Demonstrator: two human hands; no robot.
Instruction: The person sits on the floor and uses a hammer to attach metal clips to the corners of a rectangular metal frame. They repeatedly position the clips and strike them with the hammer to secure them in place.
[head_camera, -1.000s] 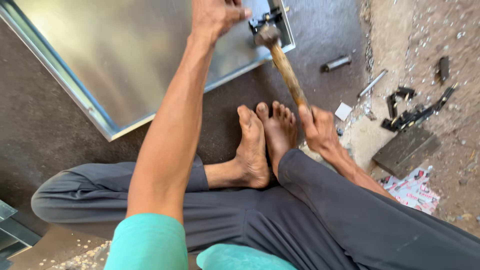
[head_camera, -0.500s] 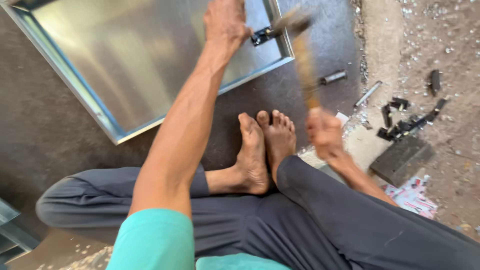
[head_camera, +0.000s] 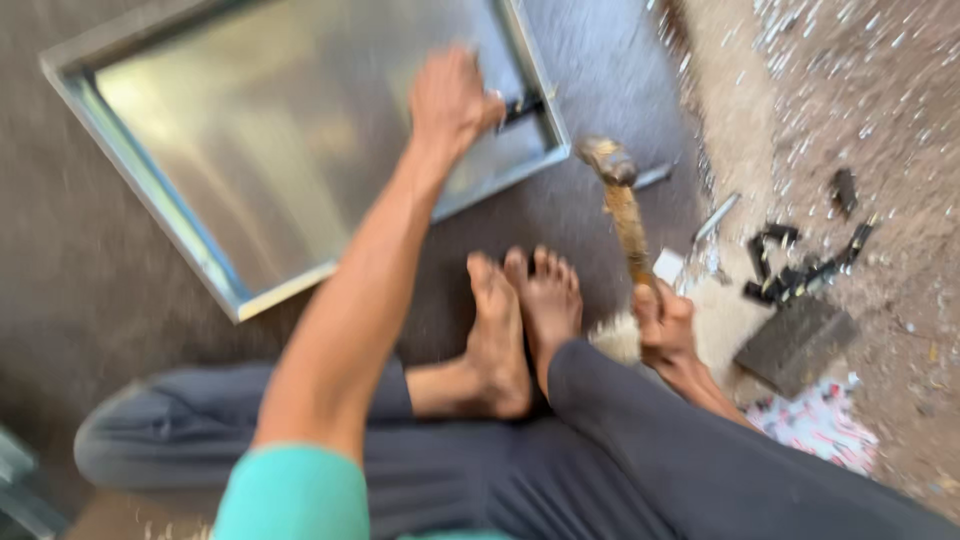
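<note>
I sit on the floor with my legs crossed and my bare feet (head_camera: 520, 320) in front of me. My left hand (head_camera: 452, 98) reaches forward and holds a small dark tool (head_camera: 522, 106) against the near right corner of a shiny sheet-metal tray (head_camera: 260, 150). My right hand (head_camera: 662, 322) grips the wooden handle of a hammer (head_camera: 622, 205); its head hangs just off the tray's corner. The picture is blurred by motion.
On the dusty ground to the right lie a dark flat block (head_camera: 795, 345), several small black metal parts (head_camera: 790, 270), a thin metal rod (head_camera: 717, 215) and a crumpled printed paper (head_camera: 820, 425). Another metal edge (head_camera: 20, 480) shows at the lower left.
The hammer struck at the tool near the tray's corner, swung up, and now sits lower, away from the tray. My view has shifted so the tray lies more to the centre.
</note>
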